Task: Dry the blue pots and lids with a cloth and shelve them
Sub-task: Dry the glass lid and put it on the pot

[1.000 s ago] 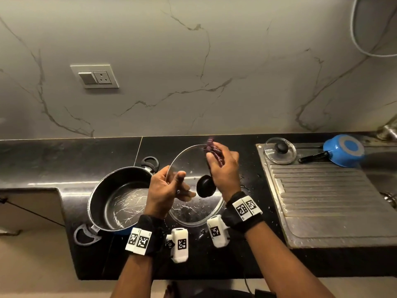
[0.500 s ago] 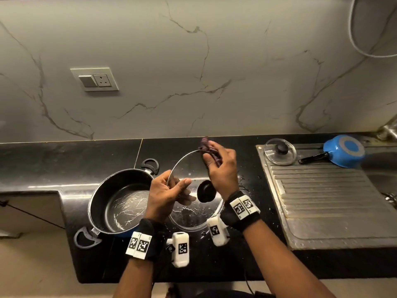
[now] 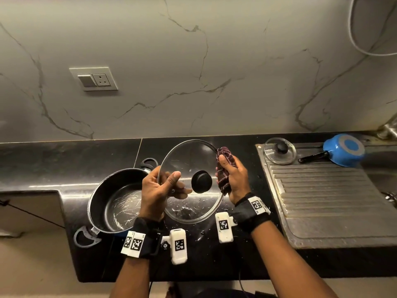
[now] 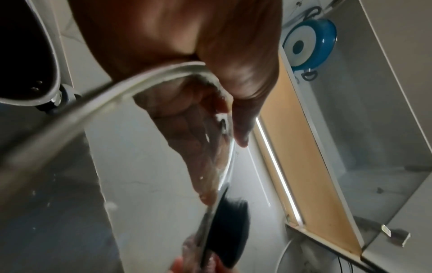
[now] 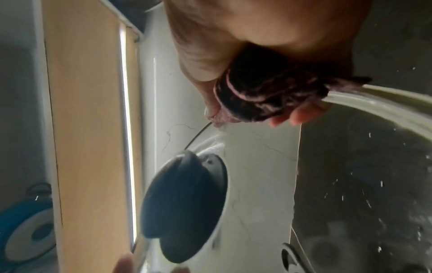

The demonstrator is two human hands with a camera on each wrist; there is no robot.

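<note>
A large glass lid (image 3: 189, 160) with a black knob (image 3: 201, 181) is held tilted above the black counter. My left hand (image 3: 160, 187) pinches its left rim, thumb on the top face and fingers beneath (image 4: 210, 147). My right hand (image 3: 233, 177) grips a dark maroon cloth (image 3: 223, 168) folded over the lid's right rim (image 5: 268, 92). A large pot (image 3: 116, 201) with a dark inside stands open on the counter to the left. At the back right lie a small glass lid (image 3: 279, 150) and an upturned blue saucepan (image 3: 343, 149).
A steel draining board (image 3: 335, 201) fills the right side, with a tap (image 3: 390, 130) at its far corner. Water drops lie on the counter (image 3: 199, 233) below the lid. In the left wrist view, another blue pot (image 4: 308, 44) sits on a shelf overhead.
The right hand has slid the cloth from the lid's top edge round to its right rim. The lid's knob is now uncovered and the left hand's grip is unchanged.
</note>
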